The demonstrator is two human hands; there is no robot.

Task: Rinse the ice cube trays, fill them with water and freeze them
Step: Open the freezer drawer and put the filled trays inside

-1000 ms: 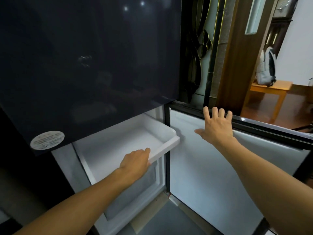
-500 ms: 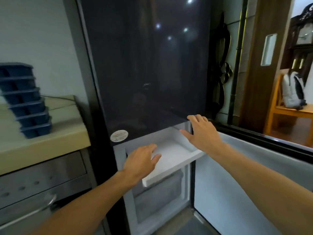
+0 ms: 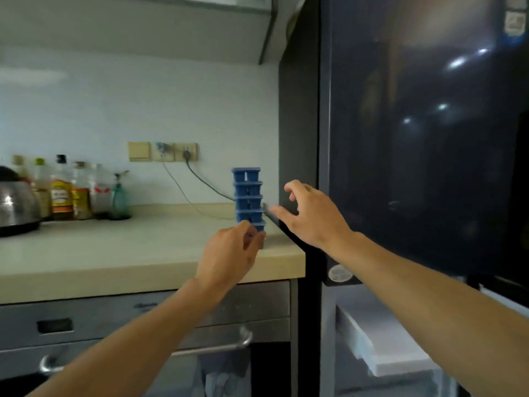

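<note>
A stack of several blue ice cube trays (image 3: pixel 247 196) stands on the beige counter (image 3: pixel 137 253), close to its right end beside the fridge. My left hand (image 3: pixel 232 253) is at the foot of the stack, fingers curled against the lowest tray; whether it grips is unclear. My right hand (image 3: pixel 310 214) hovers just right of the stack, fingers spread, holding nothing. The white freezer drawer (image 3: pixel 383 348) sticks out, pulled open, at the lower right under the dark fridge door (image 3: pixel 423 138).
Sauce bottles (image 3: pixel 71 193) and a steel kettle (image 3: pixel 15 207) line the counter's back left. Cables run from wall sockets (image 3: pixel 163 151) down behind the stack. An oven with a bar handle (image 3: pixel 148 353) sits below the counter. The fridge side wall (image 3: pixel 297 124) borders the counter's right end.
Both hands left the freezer drawer and moved up and left to the stack of trays on the counter. The view swung left and up; the drawer stays pulled out.
</note>
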